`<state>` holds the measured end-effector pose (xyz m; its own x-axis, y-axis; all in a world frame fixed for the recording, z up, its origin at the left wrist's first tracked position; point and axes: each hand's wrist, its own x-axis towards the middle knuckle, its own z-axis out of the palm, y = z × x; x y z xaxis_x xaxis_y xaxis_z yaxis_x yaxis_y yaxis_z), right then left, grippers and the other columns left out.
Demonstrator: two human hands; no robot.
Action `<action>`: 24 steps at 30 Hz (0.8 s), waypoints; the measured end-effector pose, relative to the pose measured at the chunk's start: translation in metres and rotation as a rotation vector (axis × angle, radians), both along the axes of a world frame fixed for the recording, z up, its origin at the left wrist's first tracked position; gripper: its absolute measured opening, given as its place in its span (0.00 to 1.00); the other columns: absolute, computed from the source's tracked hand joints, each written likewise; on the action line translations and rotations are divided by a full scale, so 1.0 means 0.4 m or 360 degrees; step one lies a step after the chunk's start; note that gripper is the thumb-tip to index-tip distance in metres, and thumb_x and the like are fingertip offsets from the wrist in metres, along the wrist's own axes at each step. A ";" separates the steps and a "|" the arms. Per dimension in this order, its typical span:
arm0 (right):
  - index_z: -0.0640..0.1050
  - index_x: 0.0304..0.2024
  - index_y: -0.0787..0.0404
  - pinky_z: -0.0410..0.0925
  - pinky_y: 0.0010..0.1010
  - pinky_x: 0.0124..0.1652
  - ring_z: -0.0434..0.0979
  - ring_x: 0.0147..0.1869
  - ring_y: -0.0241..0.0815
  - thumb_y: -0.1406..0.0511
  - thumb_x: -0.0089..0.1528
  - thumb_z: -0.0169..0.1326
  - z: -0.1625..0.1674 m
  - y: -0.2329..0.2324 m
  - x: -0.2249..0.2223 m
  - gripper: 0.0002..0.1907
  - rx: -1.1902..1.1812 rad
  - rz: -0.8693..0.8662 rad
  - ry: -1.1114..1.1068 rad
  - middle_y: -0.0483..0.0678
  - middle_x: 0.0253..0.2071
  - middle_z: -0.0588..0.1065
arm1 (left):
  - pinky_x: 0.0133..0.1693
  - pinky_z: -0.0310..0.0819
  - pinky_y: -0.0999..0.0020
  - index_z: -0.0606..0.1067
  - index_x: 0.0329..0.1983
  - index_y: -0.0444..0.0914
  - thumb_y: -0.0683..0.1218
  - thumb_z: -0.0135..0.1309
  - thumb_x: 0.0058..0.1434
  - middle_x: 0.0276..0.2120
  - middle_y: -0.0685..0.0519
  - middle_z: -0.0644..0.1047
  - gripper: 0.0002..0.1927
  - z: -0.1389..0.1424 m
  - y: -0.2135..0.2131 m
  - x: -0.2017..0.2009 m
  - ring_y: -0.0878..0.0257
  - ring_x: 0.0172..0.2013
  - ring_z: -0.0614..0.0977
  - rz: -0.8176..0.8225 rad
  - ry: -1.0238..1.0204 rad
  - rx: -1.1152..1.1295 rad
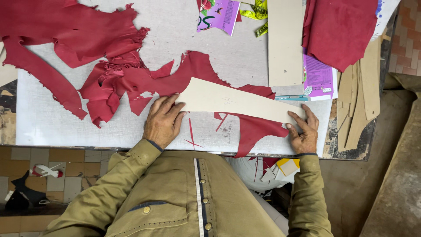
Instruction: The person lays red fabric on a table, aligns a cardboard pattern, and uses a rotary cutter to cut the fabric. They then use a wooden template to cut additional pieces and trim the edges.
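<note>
Single head view, steeply downward, close above the white worktable [52, 118], facing its far edge

Both hands press a long cream card pattern [237, 102] flat on red leather [197, 72] spread over the counter [44, 118]: left hand [163, 120], right hand [303, 131].

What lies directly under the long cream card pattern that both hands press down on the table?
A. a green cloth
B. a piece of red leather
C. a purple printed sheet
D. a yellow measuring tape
B: the cream card pattern lies across a piece of red leather, whose ragged edges show above and below it, while the left hand and the right hand press on its two ends.
</note>
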<state>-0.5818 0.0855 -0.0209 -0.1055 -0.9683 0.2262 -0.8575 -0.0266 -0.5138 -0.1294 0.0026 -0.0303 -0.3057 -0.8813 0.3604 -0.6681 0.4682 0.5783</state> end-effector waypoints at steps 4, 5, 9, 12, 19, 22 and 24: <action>0.83 0.56 0.51 0.61 0.43 0.67 0.62 0.72 0.54 0.65 0.57 0.67 0.001 -0.001 0.019 0.23 0.0012 -0.0063 0.0078 0.50 0.68 0.71 | 0.59 0.69 0.56 0.81 0.55 0.35 0.47 0.62 0.63 0.61 0.45 0.75 0.18 0.008 0.003 -0.006 0.49 0.57 0.73 0.0012 -0.0010 0.0000; 0.83 0.55 0.50 0.61 0.43 0.67 0.62 0.72 0.54 0.65 0.57 0.67 0.000 -0.002 0.023 0.23 -0.0005 -0.0065 0.0074 0.50 0.67 0.71 | 0.59 0.69 0.57 0.82 0.53 0.36 0.47 0.62 0.64 0.61 0.46 0.75 0.17 0.009 0.003 -0.006 0.49 0.57 0.73 -0.0002 -0.0007 -0.0003; 0.84 0.53 0.50 0.62 0.42 0.66 0.62 0.72 0.53 0.66 0.56 0.67 -0.005 -0.006 0.021 0.21 -0.0026 -0.0099 0.0007 0.49 0.67 0.72 | 0.60 0.69 0.56 0.84 0.51 0.40 0.45 0.62 0.63 0.60 0.48 0.75 0.14 0.016 0.004 -0.021 0.51 0.57 0.73 0.0060 -0.0001 -0.0013; 0.84 0.54 0.54 0.62 0.43 0.66 0.62 0.72 0.55 0.69 0.57 0.65 0.001 -0.002 0.021 0.21 -0.0089 -0.0049 -0.0022 0.55 0.68 0.70 | 0.59 0.69 0.55 0.84 0.50 0.42 0.45 0.62 0.61 0.59 0.47 0.75 0.13 0.024 0.012 -0.039 0.49 0.55 0.72 0.0125 -0.0002 0.0000; 0.80 0.47 0.61 0.70 0.31 0.46 0.76 0.45 0.42 0.67 0.66 0.65 0.022 0.117 0.172 0.09 -0.0389 -0.0574 -0.0121 0.47 0.46 0.78 | 0.55 0.70 0.52 0.84 0.48 0.42 0.44 0.58 0.61 0.53 0.50 0.76 0.12 0.070 -0.036 -0.102 0.52 0.52 0.74 -0.0189 -0.0129 -0.0070; 0.80 0.50 0.63 0.71 0.38 0.47 0.75 0.48 0.51 0.61 0.51 0.71 0.017 0.156 0.284 0.26 -0.0258 0.0256 0.0099 0.54 0.48 0.76 | 0.58 0.73 0.56 0.80 0.57 0.42 0.38 0.52 0.62 0.48 0.51 0.76 0.20 0.081 -0.091 -0.229 0.55 0.50 0.76 -0.0789 -0.0266 0.0156; 0.82 0.49 0.64 0.70 0.40 0.43 0.73 0.44 0.54 0.61 0.47 0.70 0.013 0.159 0.327 0.28 -0.0199 0.0179 0.0151 0.58 0.48 0.76 | 0.54 0.72 0.55 0.76 0.62 0.46 0.40 0.53 0.58 0.48 0.49 0.76 0.27 0.082 -0.127 -0.326 0.51 0.52 0.75 -0.1061 -0.0418 0.0276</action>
